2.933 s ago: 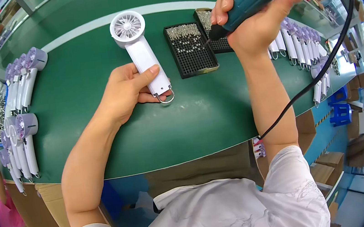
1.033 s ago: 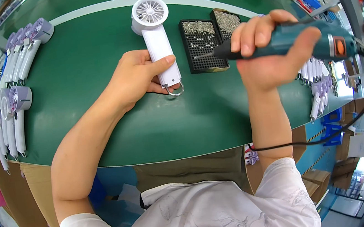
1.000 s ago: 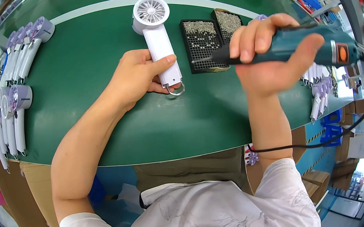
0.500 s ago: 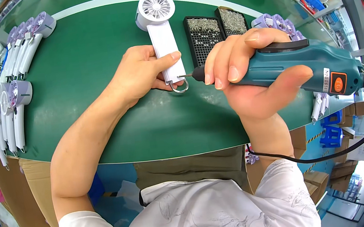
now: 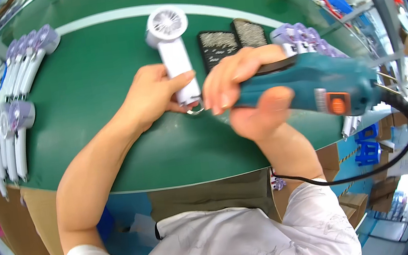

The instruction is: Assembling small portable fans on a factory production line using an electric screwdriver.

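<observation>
A white handheld fan [image 5: 173, 49] lies on the green table [image 5: 104, 73], round head away from me, handle toward me. My left hand [image 5: 151, 96] grips the lower part of its handle and holds it flat. My right hand [image 5: 249, 98] is closed around a teal corded electric screwdriver [image 5: 312, 87]. The tool lies nearly level, its tip pointing left at the handle's base, where a small metal ring [image 5: 195, 111] sticks out. My fingers hide the tip itself.
Two black trays of small screws [image 5: 218, 45] [image 5: 250, 31] sit behind my right hand. Rows of white-and-lilac fans lie at the left [image 5: 14, 132] and right [image 5: 300, 40]. The screwdriver's black cable [image 5: 396, 138] loops off the table's right edge. Cardboard boxes stand below.
My right hand has swung the screwdriver from the screw trays down and left to the base of the fan handle. The left hand has kept its hold on the fan.
</observation>
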The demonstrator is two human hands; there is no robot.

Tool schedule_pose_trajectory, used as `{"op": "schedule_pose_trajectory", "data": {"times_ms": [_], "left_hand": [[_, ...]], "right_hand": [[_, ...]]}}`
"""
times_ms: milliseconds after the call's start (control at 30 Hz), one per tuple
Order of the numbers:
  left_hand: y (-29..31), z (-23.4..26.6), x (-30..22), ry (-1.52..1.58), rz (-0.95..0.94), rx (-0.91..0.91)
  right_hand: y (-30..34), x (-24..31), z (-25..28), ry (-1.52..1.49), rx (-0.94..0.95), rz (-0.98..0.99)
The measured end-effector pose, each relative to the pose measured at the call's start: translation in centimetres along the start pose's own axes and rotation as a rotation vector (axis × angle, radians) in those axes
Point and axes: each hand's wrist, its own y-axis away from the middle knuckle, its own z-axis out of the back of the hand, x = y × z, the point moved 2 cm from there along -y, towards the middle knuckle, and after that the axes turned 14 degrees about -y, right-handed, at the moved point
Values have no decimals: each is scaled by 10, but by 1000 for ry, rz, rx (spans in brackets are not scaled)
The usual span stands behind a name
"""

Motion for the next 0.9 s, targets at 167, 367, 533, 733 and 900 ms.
{"op": "schedule_pose_trajectory", "data": {"times_ms": [167, 367, 533, 733, 900], "left_hand": [[7, 3, -2, -83, -1, -51], [4, 0, -2, -39, -61, -40], [1, -1, -1, -39, -99, -32], [12, -8, -11, -62, -63, -74], [32, 0, -24, -608, -149, -457]], "right_hand": [[17, -18, -6, 124, -29, 125], [14, -19, 1, 60, 21, 106], [18, -27, -2, 71, -42, 135], [7, -5, -2, -27, -85, 154], [-12, 62, 4, -243, -302, 175]]}}
